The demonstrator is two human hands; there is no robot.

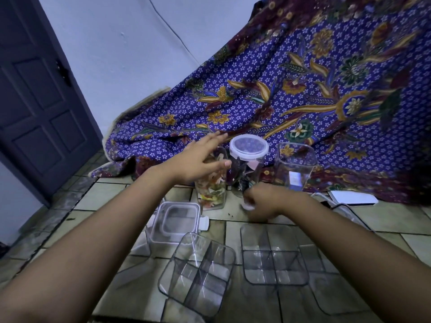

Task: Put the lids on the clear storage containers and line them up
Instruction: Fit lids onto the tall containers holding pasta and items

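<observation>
Tiled floor (256, 220), batik cloth (303, 101), blue door (42, 101), pale wall (130, 43)

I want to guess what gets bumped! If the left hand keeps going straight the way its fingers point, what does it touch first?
Probably the round lid on the tall clear jar. The left hand points right and slightly up at it, fingers spread above the snack-filled container. Depth is unclear, so it might pass just behind.

Dim rm; tiled floor (245, 220); dark panelled door (39, 108); pale wall (130, 47); batik cloth (303, 94) draped.
</observation>
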